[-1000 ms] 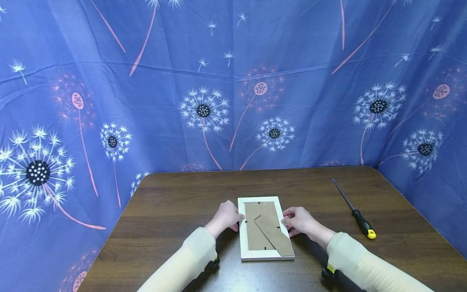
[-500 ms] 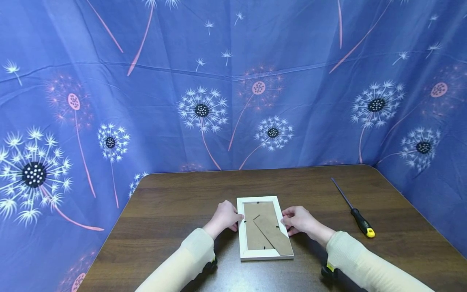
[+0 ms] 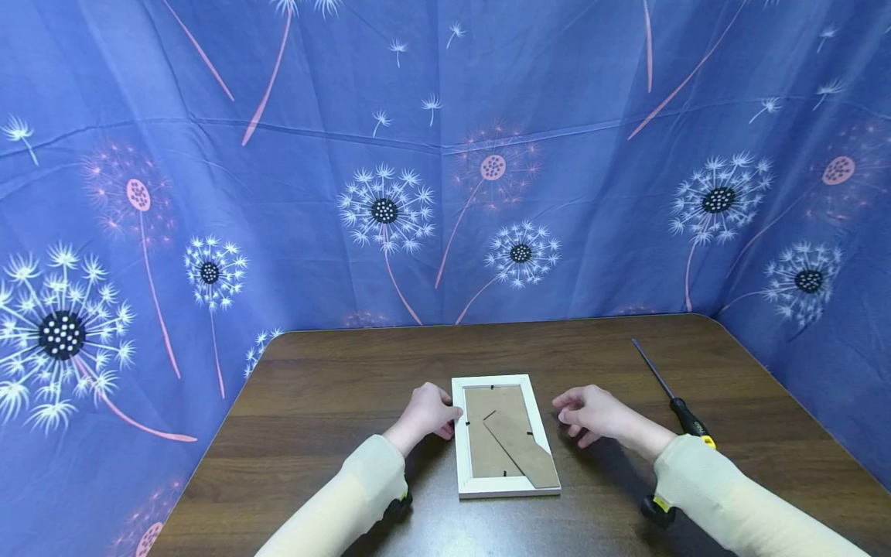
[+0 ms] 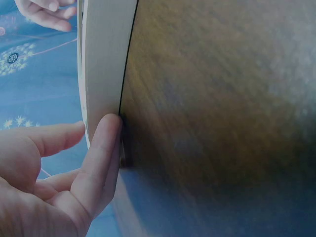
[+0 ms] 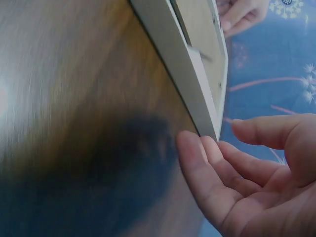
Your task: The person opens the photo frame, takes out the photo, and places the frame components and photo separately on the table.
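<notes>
A white picture frame (image 3: 506,486) lies back side up on the table, with its brown backing board, small black tabs and a cardboard stand leg showing. At its left edge my left hand (image 3: 426,414) pinches the frame, thumb at the upper edge. In the left wrist view, the fingers (image 4: 104,133) lie against the frame's side (image 4: 106,64). To the right of the frame, my right hand (image 3: 595,414) is apart from it, fingers relaxed and holding nothing. The right wrist view shows the thumb (image 5: 259,129) spread away from the fingers.
A screwdriver (image 3: 654,367) with a black and yellow handle lies on the wooden table (image 3: 348,371) at the right, its handle partly behind the right sleeve (image 3: 703,472). A blue dandelion-print cloth (image 3: 445,155) hangs behind the table.
My right hand has let go of the frame's right edge and moved to the right, toward the screwdriver's handle. My left hand has shifted very slightly left; the frame stays in place.
</notes>
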Tool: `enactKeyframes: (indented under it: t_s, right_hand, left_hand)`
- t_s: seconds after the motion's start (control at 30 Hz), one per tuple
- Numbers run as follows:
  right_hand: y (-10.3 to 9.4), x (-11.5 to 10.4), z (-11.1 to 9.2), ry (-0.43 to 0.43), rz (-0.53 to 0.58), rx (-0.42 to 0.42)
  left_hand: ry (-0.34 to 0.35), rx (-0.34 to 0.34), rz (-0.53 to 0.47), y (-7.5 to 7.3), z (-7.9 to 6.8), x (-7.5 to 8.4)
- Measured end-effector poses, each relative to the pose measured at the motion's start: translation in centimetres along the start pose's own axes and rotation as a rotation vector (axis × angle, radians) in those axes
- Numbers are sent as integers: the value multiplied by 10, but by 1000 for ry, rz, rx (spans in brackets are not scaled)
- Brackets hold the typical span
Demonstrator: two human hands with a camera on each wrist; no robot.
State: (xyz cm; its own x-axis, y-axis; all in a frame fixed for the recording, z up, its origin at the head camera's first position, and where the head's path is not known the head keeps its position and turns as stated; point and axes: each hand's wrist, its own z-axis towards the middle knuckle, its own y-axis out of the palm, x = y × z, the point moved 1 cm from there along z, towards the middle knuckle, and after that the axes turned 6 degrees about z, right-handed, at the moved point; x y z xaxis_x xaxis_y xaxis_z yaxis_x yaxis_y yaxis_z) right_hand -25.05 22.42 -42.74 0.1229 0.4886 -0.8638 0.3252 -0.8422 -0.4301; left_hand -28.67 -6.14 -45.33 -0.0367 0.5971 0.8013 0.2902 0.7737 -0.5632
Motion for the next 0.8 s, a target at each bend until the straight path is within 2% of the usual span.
enactKeyframes:
  t_s: [0.17,0.4,0.5,0.7,0.8]
  right_hand:
    - [-26,-4,-9,-32,-194,52]
    - [-61,-5,-16,-179,-524,141]
    - [-75,-1,-19,-210,-633,184]
    - [-99,9,-22,-193,-727,256]
    - [-110,14,-23,-134,-761,277]
  left_hand:
    - [-4,-5,-19,-2,6,-1]
    - [9,-6,-42,-5,13,-3]
    - [11,-16,-69,-6,14,-4]
    - [7,-26,-95,-6,14,-4]
    - [3,-20,-96,-6,14,-3]
